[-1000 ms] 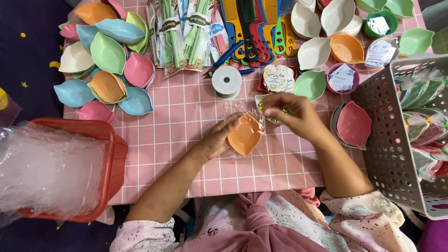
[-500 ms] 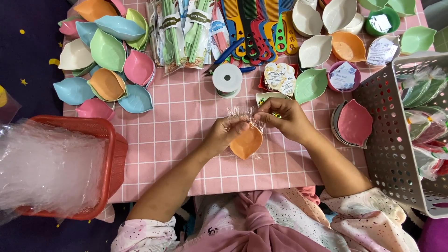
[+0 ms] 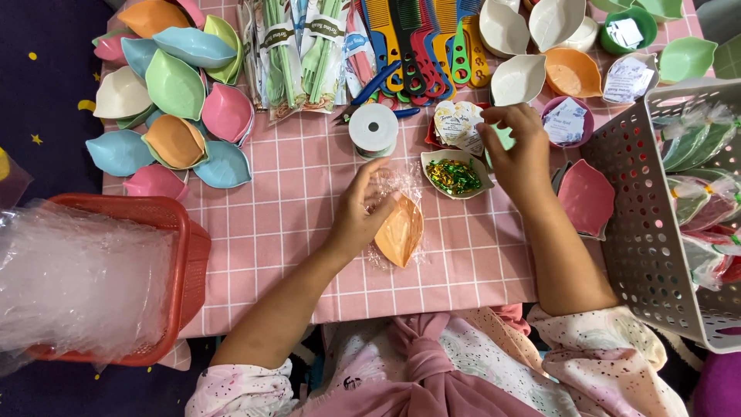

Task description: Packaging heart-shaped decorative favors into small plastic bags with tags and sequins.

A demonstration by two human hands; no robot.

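While the left hand [image 3: 356, 218] grips the orange leaf-shaped plastic dish in clear wrap [image 3: 400, 230] on the pink checked tabletop [image 3: 293, 193], the right hand [image 3: 519, 150] hovers loose-fingered beside the white dish of green-gold ties [image 3: 455, 174].

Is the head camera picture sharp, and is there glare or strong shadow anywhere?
Head view: sharp and evenly lit, shadows faint; glare whitens the clear plastic bags in the red basket; the crinkled clear wrap around the orange leaf-shaped dish under the left hand glints slightly.

A low table [image 3: 255, 255] wearing a pink checked cloth is standing on a dark blue floor [image 3: 46, 85] dotted with yellow stars, everything lying evenly lit.
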